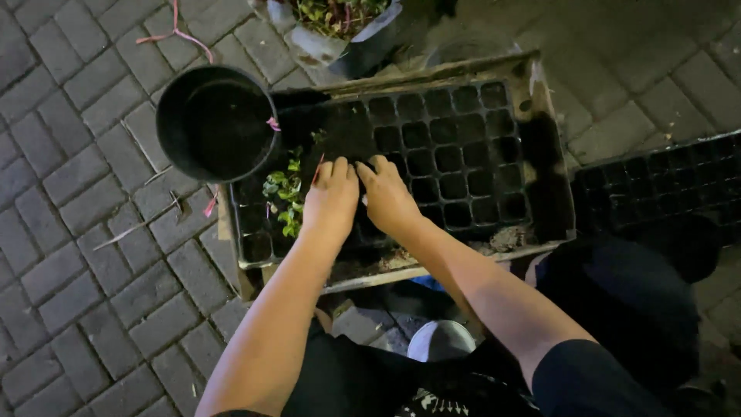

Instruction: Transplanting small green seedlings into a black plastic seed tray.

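Seedling tray [463,147] under both hands, left hand [332,197], right hand [386,197], fingers [340,168] flat, pressing soil, gripping nothing

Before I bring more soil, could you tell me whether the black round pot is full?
Partly filled: black round pot shows dark soil below its rim.

No packages, labels, signs or screens are in view

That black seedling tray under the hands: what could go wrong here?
The left hand works right beside the small green seedlings, so it might crush them. The seedling tray sits in a worn wooden frame and could tilt if pressed. The black pot overlaps the tray's corner and might get knocked.
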